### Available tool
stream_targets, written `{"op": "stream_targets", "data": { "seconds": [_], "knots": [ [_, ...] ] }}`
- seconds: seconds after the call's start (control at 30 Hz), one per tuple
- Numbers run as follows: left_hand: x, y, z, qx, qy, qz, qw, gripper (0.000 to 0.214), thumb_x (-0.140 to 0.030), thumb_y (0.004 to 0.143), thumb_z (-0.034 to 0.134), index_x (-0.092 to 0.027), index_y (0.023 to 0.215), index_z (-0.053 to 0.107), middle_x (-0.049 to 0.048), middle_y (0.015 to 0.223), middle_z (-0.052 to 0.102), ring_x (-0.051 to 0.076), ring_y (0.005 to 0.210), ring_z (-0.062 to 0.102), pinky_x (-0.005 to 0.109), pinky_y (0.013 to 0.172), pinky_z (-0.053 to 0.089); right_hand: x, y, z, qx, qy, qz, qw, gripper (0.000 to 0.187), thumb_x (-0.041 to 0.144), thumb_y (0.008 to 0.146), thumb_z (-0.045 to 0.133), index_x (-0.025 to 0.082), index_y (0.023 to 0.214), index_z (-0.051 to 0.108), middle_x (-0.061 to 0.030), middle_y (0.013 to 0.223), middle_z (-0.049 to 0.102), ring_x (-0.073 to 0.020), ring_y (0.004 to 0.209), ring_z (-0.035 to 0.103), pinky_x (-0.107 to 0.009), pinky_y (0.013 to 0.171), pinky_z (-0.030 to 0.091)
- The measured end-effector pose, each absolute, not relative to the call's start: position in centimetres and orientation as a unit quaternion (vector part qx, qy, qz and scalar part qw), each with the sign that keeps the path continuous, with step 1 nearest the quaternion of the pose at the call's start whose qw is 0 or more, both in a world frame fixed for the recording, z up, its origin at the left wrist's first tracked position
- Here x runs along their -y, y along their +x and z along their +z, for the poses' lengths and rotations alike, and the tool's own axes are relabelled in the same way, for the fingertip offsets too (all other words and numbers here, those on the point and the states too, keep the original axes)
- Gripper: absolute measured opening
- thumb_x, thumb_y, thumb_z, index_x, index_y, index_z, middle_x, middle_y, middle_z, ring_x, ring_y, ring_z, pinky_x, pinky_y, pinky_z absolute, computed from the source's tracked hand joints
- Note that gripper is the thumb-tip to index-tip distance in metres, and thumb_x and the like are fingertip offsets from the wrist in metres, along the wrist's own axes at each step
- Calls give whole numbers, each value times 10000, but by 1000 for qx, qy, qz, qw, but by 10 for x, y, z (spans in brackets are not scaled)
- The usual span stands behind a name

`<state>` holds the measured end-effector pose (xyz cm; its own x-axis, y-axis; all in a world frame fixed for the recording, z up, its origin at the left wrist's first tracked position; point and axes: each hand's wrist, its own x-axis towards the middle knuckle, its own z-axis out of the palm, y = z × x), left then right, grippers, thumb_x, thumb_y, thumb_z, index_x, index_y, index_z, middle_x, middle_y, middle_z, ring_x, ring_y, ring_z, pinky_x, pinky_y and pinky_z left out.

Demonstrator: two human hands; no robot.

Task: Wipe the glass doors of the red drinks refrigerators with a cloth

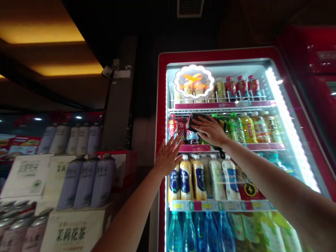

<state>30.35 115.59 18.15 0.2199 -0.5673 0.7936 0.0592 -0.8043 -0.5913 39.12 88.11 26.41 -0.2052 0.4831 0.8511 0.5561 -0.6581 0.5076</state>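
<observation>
My right hand lies over a flat black cleaning pad, pressing it to the glass door of a lit red-framed drinks fridge. A black loop hangs below that hand; whether it belongs to the pad I cannot tell. Fingers spread, my left hand rests at the left side of the door and holds nothing. Behind the glass, red-capped bottles stand near the pad. White-capped bottles with blue labels fill the shelf below.
To the left, purple cans stand on stacked white cartons, near my left forearm. Blue bottles occupy the fridge's lower shelf. Another red cabinet adjoins on the right. A lamp fixture is mounted on the dark pillar.
</observation>
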Motion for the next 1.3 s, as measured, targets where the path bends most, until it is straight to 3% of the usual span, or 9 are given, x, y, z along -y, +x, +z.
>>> {"op": "stream_targets", "data": {
  "seconds": [0.13, 0.3, 0.43, 0.57, 0.67, 0.83, 1.07, 1.23, 1.3],
  "knots": [
    [-1156, 305, 178, -164, -727, -617, 252, 649, -409, 1053, 392, -215, 1639, 189, 79, 1691, 272, 256, 1587, 171, 555, 1287, 190, -868, 399, 260, 352, -621, -695, 90, 459, 275, 979, 464, 345, 1407, 616, 22, 1511, 565, -265, 1464, 452, -570, 1191, 343],
    [-1157, 307, 173, -164, -717, -631, 247, 664, -427, 1057, 372, -218, 1645, 145, 70, 1694, 269, 246, 1586, 179, 541, 1296, 175, -938, 387, 307, 256, -614, -724, 182, 485, 303, 1000, 430, 307, 1464, 572, -30, 1559, 507, -325, 1480, 419, -626, 1188, 307],
    [-1157, 306, 171, -171, -721, -627, 239, 735, -408, 1055, 371, -192, 1650, -2, 95, 1701, 232, 249, 1584, 182, 536, 1293, 185, -985, 367, 320, 341, -630, -689, 112, 456, 321, 1009, 483, 331, 1456, 569, -5, 1587, 468, -308, 1509, 373, -624, 1214, 258],
    [-1158, 304, 166, -153, -729, -634, 207, 800, -433, 1053, 363, -146, 1636, -104, 149, 1704, 186, 272, 1585, 171, 541, 1281, 214, -976, 363, 309, 464, -611, -641, 23, 358, 334, 1010, 518, 389, 1335, 659, 52, 1507, 566, -237, 1477, 433, -554, 1219, 297],
    [-1160, 302, 163, -133, -739, -634, 189, 813, -463, 1051, 356, -124, 1635, -97, 167, 1706, 166, 287, 1589, 144, 553, 1272, 231, -969, 368, 311, 460, -600, -653, 43, 362, 307, 1003, 519, 382, 1323, 670, 45, 1476, 599, -232, 1449, 473, -545, 1209, 319],
    [-1161, 304, 159, -123, -755, -615, 190, 794, -471, 1045, 376, -101, 1643, 6, 164, 1706, 177, 284, 1591, 131, 503, 1282, 230, -1014, 360, 330, 374, -615, -685, 110, 459, 287, 1006, 478, 314, 1454, 574, -31, 1583, 474, -335, 1493, 395, -655, 1192, 266],
    [-1162, 305, 156, -134, -752, -624, 162, 843, -461, 1038, 405, -98, 1634, -68, 199, 1702, 153, 319, 1583, 139, 531, 1248, 292, -1040, 345, 327, 507, -617, -600, -61, 435, 294, 1022, 457, 385, 1431, 574, 65, 1599, 455, -271, 1519, 353, -589, 1220, 259],
    [-1161, 306, 154, -132, -744, -636, 159, 854, -484, 1044, 376, -111, 1628, -123, 197, 1707, 118, 310, 1587, 111, 531, 1245, 298, -1029, 352, 336, 435, -632, -642, 2, 480, 311, 1014, 476, 374, 1489, 517, 21, 1629, 411, -301, 1523, 342, -611, 1217, 249],
    [-1160, 308, 153, -123, -746, -635, 160, 869, -491, 1042, 377, -101, 1623, -138, 203, 1706, 100, 320, 1584, 118, 527, 1241, 307, -1030, 352, 331, 439, -627, -643, -13, 474, 296, 1011, 476, 385, 1473, 533, 30, 1627, 413, -306, 1527, 332, -628, 1217, 233]
  ]
}}
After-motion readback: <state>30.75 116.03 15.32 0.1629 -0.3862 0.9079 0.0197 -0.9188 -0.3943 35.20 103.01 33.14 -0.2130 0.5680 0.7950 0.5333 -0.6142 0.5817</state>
